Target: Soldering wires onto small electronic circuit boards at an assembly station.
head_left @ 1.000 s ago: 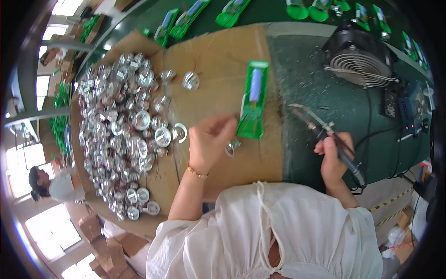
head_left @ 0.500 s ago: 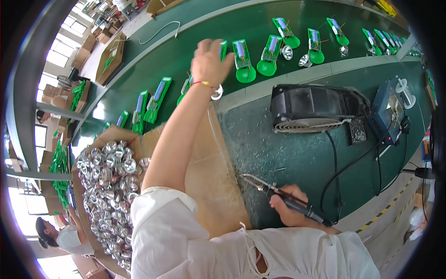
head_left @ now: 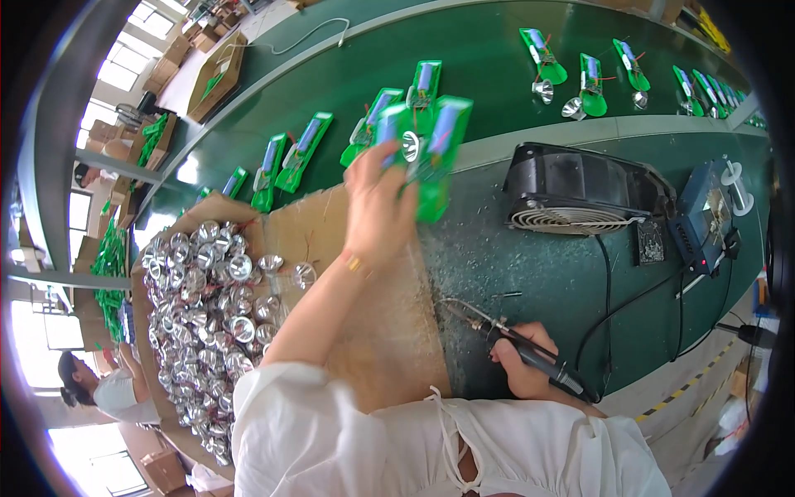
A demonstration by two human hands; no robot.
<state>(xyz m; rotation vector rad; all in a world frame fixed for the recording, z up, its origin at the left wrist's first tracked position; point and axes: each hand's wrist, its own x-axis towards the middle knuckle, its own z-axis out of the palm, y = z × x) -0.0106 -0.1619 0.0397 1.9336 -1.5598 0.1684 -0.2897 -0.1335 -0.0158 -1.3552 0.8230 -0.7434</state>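
room, far left: bright windows [head_left: 91,451]. cardboard box [head_left: 203,215], filled with silver reflectors [head_left: 207,331]. cardboard sheet [head_left: 364,352], flat on green worktop [head_left: 551,273]. left hand [head_left: 379,203], gripping at least one green casing [head_left: 433,195], blurred, raised near worktop's far edge; long axis running away from wearer, far end leaning right. right hand [head_left: 523,378], wrapped around soldering iron [head_left: 546,364], diagonal, tip pointing away and left. black fan [head_left: 580,182]. blue unit [head_left: 702,217].

No words, brands or numbers legible. Blue box [head_left: 694,236], right side of frame: any front lettering is too small to make out. Only sign-like marking is yellow-and-black striped tape [head_left: 665,401], lower right (two strips, just slanted bands, nothing readable).
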